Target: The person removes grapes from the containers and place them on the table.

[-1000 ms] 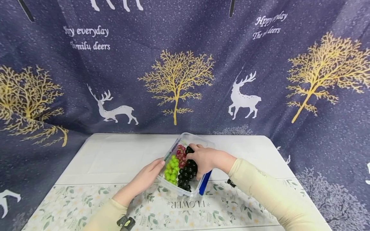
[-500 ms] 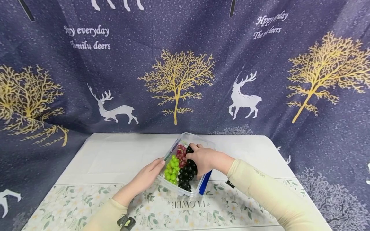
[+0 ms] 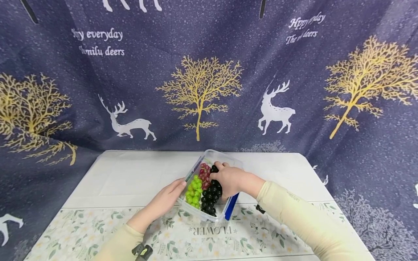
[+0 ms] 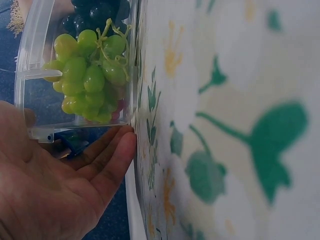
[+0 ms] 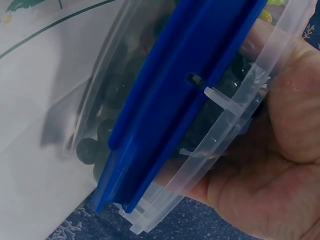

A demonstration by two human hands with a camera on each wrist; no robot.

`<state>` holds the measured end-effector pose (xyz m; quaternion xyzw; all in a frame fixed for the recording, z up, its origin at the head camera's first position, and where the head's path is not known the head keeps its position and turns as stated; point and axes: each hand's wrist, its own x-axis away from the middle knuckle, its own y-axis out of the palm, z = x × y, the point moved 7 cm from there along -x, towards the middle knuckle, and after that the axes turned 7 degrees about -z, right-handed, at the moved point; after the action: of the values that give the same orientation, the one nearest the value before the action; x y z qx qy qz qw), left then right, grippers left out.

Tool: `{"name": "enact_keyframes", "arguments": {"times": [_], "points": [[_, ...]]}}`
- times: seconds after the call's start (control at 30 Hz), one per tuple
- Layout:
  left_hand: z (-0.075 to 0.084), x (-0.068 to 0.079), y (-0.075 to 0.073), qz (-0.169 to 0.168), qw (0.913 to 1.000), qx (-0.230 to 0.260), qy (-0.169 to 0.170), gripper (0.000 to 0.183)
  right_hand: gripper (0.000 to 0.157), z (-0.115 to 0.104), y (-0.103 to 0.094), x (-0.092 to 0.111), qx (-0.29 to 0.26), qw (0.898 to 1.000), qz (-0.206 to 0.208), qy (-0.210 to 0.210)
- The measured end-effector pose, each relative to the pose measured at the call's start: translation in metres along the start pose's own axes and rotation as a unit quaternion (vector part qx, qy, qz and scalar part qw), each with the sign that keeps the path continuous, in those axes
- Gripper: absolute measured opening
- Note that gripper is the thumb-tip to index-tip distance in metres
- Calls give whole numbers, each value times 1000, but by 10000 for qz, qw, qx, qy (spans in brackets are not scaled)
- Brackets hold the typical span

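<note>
A clear plastic food container (image 3: 206, 216) sits at an angle on the table, holding three kinds of grapes. The green grapes (image 3: 194, 191) lie along its left side, the red grapes (image 3: 204, 174) behind them and the black grapes (image 3: 210, 199) on the right. My left hand (image 3: 167, 197) rests against the container's left wall with fingers extended, fingertips low by the table in the left wrist view. Over the right rim, my right hand (image 3: 230, 180) reaches in and its fingers curl round the black grapes, partly hiding them. The blue latch (image 5: 175, 95) hangs open on the right side.
The table has a white back part (image 3: 137, 174) and a floral cloth (image 3: 107, 232) with the word FLOWER across the front. Behind it hangs a dark blue curtain (image 3: 209, 43) printed with deer and golden trees, close to the table's back edge.
The right hand has shifted very slightly with the black grapes inside the container. The left hand and the container stay where they were.
</note>
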<state>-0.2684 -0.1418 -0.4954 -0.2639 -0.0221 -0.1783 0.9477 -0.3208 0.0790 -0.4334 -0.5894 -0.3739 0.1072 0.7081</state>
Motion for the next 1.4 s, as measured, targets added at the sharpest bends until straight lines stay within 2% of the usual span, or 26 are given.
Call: {"name": "enact_keyframes", "arguments": {"times": [0.43, 0.67, 0.9, 1.17, 1.4], "points": [[1, 1, 0, -23, 10000, 17, 20, 78, 83, 0, 0, 0, -79, 9998, 166, -99], [0, 1, 0, 0, 10000, -2, 9, 77, 83, -1, -2, 2, -134, 9991, 395, -123], [2, 2, -1, 22, 10000, -40, -29, 76, 73, 0, -3, 7, -338, 9975, 574, -236], [2, 2, -1, 35, 10000, -12, -19, 73, 68, 2, -2, 9, -674, 9924, 909, -474], [1, 1, -1, -1, 10000, 22, -28, 76, 66, 2, -4, 12, -508, 9911, 1079, -594]]}}
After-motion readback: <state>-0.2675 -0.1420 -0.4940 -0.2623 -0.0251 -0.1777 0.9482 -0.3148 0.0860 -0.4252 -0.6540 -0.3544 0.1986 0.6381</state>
